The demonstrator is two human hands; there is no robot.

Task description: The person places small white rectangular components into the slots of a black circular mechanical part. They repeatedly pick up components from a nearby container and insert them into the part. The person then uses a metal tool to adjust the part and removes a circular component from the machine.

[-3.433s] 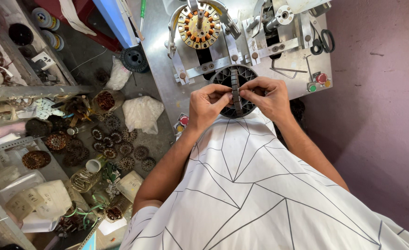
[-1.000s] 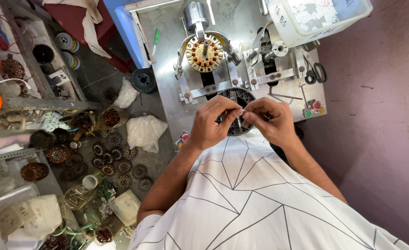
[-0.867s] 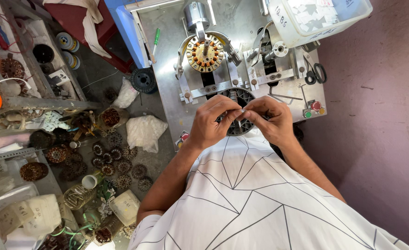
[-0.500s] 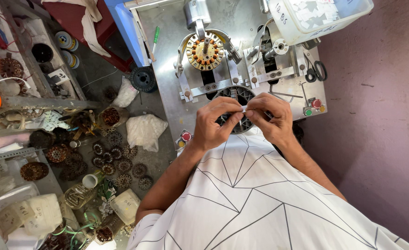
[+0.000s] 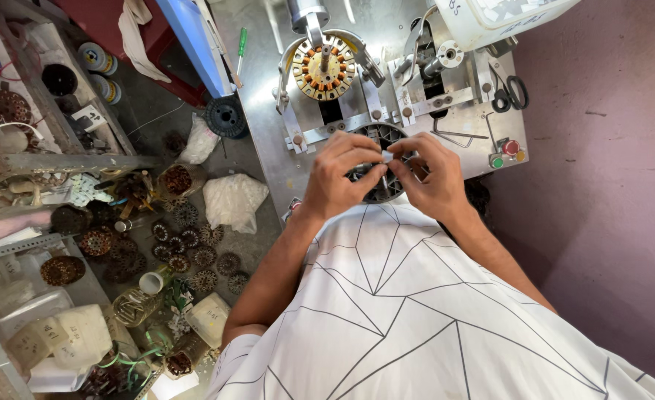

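**Hands pinched a small white piece over a dark stator ring**

Both hands met above a round, dark stator ring (image 5: 378,169) that lay at the near edge of the metal worktop (image 5: 268,89). Its slotted inner teeth showed between the fingers, and most of its rim was hidden beneath them. Between the fingertips sat a small white piece (image 5: 387,157), pale against the dark metal; what it was could not be told.

The left hand (image 5: 340,174) curled inward from the left, knuckles up, thumb and forefinger closed on the white piece. The right hand (image 5: 429,174) mirrored it from the right, its fingers bent and pinched on the same piece, so the two hands nearly touched at the tips. Both forearms ran back toward the body, elbows out, over a white shirt with thin dark lines.

Farther on the worktop stood a copper-wound stator (image 5: 323,68) mounted on a spindle. Black-handled scissors (image 5: 507,92) lay far right, and red and green buttons (image 5: 505,153) sat just right of the right hand. On the floor to the left lay many small wound rotors (image 5: 194,252).
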